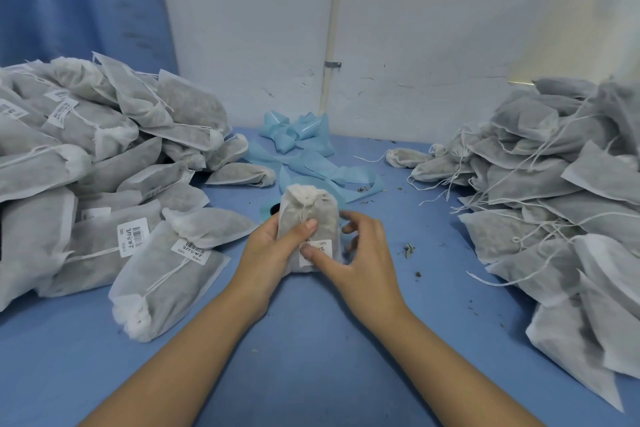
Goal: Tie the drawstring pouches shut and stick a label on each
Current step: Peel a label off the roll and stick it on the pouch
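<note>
A grey-white drawstring pouch (311, 215) stands upright at the table's centre, its neck gathered and tied at the top. My left hand (273, 246) grips its left side, thumb across the front. A white printed label (320, 251) sits on the pouch's lower front. My right hand (360, 260) holds the pouch from the right, its thumb pressing on the label and its fingers curled round the right side. A heap of labelled pouches (104, 163) lies at the left. A heap of pouches with loose strings and no visible labels (554, 191) lies at the right.
Light blue label backing strips (304, 152) trail across the blue table (311, 340) behind the held pouch. A partly hidden blue roll (272, 210) sits just behind it. Dried herb crumbs (410, 248) dot the table at the right. A white wall with a pipe (330, 45) closes the back.
</note>
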The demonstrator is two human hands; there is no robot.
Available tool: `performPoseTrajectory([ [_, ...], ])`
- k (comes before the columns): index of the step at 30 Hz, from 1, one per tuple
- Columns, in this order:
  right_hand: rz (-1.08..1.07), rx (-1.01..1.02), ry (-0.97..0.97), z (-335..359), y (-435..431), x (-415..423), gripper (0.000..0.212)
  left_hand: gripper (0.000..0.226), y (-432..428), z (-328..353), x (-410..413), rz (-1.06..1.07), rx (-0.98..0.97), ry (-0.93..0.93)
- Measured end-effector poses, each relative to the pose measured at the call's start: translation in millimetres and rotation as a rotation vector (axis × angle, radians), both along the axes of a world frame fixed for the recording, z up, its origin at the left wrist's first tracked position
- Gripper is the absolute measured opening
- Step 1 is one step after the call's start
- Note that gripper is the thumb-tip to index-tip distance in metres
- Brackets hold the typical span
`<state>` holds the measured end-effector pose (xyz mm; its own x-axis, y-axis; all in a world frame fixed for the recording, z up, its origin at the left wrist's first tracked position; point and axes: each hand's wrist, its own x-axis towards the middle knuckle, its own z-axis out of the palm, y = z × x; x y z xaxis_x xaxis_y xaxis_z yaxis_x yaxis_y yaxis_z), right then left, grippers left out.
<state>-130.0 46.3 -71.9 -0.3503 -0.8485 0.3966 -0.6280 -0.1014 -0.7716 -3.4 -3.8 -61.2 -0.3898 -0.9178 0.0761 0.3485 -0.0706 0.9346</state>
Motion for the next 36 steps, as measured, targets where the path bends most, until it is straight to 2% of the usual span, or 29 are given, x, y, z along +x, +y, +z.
performPoseTrajectory([
  [2,0.062,0.011,-0.137,1.8,-1.3,-1.8,0.049,0.035,1.0,1.5,0.7,-0.058,0.013,0.027],
  [6,0.107,-0.024,-0.392,5.2,-1.8,-6.6,0.029,0.041,1.5,1.9,1.7,-0.097,-0.013,0.014],
  [12,0.164,-0.113,-0.796,10.7,-1.0,-4.6,0.03,0.042,-0.5,-0.3,2.5,-0.136,-0.026,-0.011],
  [17,0.178,-0.096,-0.91,14.1,-0.8,-2.0,0.043,0.035,-1.6,0.8,2.8,-0.126,0.052,-0.002],
  [21,0.206,-0.102,-0.943,13.2,-1.9,-1.8,0.023,0.03,-3.9,0.2,4.7,-0.152,0.096,0.033],
  [23,0.201,-0.105,-0.953,11.6,-2.3,-2.0,0.022,0.024,-4.5,0.1,3.6,-0.151,0.088,0.017],
  [26,0.189,-0.107,-0.972,11.1,-3.2,-3.4,0.037,0.02,-3.0,3.0,3.5,-0.127,-0.008,-0.148],
  [29,0.199,-0.091,-1.007,11.6,-4.9,-5.0,0.04,0.022,-3.5,9.6,2.1,-0.041,-0.097,-0.273],
  [30,0.2,-0.081,-1.018,11.4,-5.5,-5.4,0.037,0.022,-5.9,14.5,1.8,0.02,-0.097,-0.22],
  [31,0.197,-0.069,-1.02,11.4,-6.0,-5.9,0.034,0.019,-9.9,21.1,2.3,0.066,-0.067,-0.086],
  [32,0.198,-0.056,-1.013,11.2,-6.3,-6.2,0.031,0.016,-15.1,29.0,3.7,0.071,-0.033,0.11],
  [33,0.2,-0.041,-1.001,10.4,-6.8,-6.8,0.027,0.024,-20.5,36.7,6.4,0.051,-0.021,0.304],
  [35,0.201,-0.018,-0.986,8.1,-8.6,-8.1,0.015,0.068,-29.6,47.5,14.2,0.036,-0.006,0.536],
  [36,0.195,-0.013,-0.988,7.1,-9.5,-8.7,0.01,0.085,-31.0,49.8,18.1,0.039,-0.01,0.543],
])
